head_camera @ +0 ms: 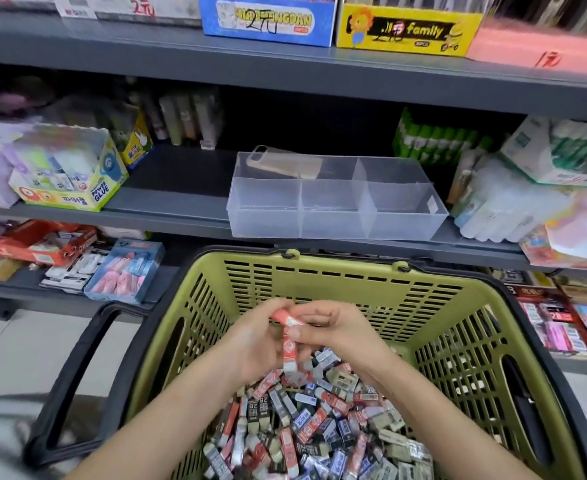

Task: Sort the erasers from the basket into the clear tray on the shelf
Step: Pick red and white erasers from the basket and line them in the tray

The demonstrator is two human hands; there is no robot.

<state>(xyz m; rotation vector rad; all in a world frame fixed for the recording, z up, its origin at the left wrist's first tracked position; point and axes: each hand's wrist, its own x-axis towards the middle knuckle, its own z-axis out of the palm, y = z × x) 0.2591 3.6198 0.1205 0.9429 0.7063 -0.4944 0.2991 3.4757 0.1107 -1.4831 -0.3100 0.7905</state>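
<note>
An olive-green shopping basket [337,282] with black handles holds a heap of wrapped erasers [305,427] in red, blue, black and grey. Both hands are raised over the heap. My left hand [254,337] holds a red-wrapped eraser [283,317] at its fingertips. My right hand [333,327] pinches the top of a second red eraser [289,355], which hangs downward between the hands. The clear divided tray [333,230] stands on the grey shelf just beyond the basket, with nothing in its front compartments.
A phone case [281,164] lies behind or in the tray's back left part. A Power Glue box [73,181] sits at the shelf's left, green glue sticks [437,140] and packs at the right. Lower shelves carry more stationery boxes.
</note>
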